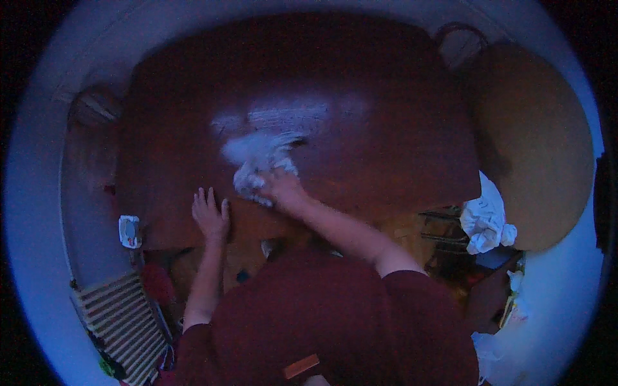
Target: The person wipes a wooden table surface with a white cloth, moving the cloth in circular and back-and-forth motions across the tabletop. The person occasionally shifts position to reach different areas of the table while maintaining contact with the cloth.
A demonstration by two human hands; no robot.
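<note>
My right hand [283, 187] is closed on a crumpled whitish cloth [246, 182], pressed to the dark reddish-brown table [380, 154] near its front edge. The cloth's far part blends into a pale, blurred patch, and I cannot tell where cloth ends and reflected light begins. To the left, my left hand [211, 217] lies flat on the tabletop close to the same edge. Its fingers are spread and it holds nothing.
A small white box-like object [129, 231] sits at the table's front left corner. At right stand a brown rounded tabletop [541, 148] and a white bag or cloth bundle [484, 215]. A ribbed radiator-like panel [125, 325] is at lower left. The light is dim.
</note>
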